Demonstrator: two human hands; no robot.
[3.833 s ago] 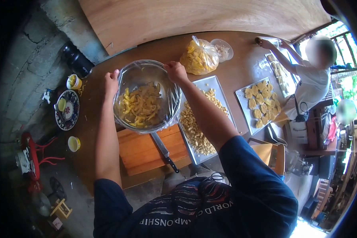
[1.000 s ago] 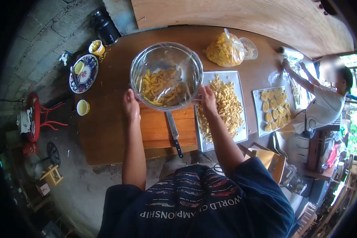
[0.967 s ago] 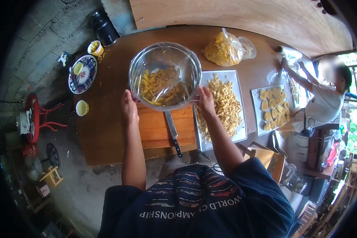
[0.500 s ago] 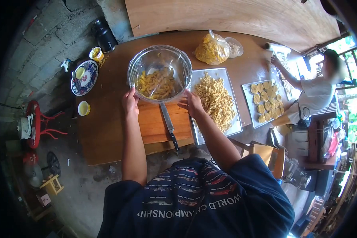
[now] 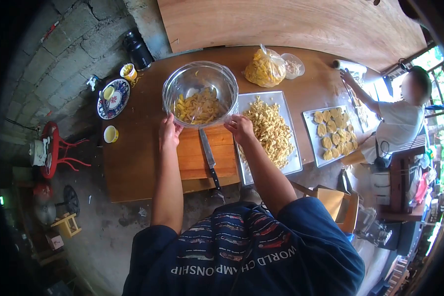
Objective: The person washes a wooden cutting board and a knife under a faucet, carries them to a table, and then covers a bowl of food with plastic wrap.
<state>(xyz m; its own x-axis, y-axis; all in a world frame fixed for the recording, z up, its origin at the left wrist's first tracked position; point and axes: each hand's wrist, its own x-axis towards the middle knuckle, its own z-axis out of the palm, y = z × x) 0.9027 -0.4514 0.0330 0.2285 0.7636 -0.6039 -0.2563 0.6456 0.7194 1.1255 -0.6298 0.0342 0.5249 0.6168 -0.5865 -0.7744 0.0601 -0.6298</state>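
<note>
A metal bowl [image 5: 221,91] holds yellow-brown strips [image 5: 198,107], with clear plastic wrap [image 5: 185,81] stretched over it. My left hand [image 5: 169,132] is closed at the near left of the rim, fingers on the wrap's edge. At the near right, my right hand [image 5: 240,128] pinches the wrap by the rim. Just below the bowl is a wooden cutting board [image 5: 187,158]. A knife [image 5: 208,155] lies across it, its black handle over the near edge. Right of my right hand, a tray [image 5: 295,160] carries a heap of pale strips [image 5: 269,130].
A tray of flat round pieces [image 5: 325,160] lies farther right, near a person [image 5: 402,116] reaching over the table. Behind stand a bag of yellow pieces [image 5: 265,69] and a small tub [image 5: 293,66]. To the left are a patterned plate [image 5: 121,101], a yellow cup [image 5: 111,134] and a black jug [image 5: 138,52].
The view has shifted slightly. My right hand's lower fingers, spread before, are now curled in by the rim. My left hand sits slightly lower against the bowl's edge.
</note>
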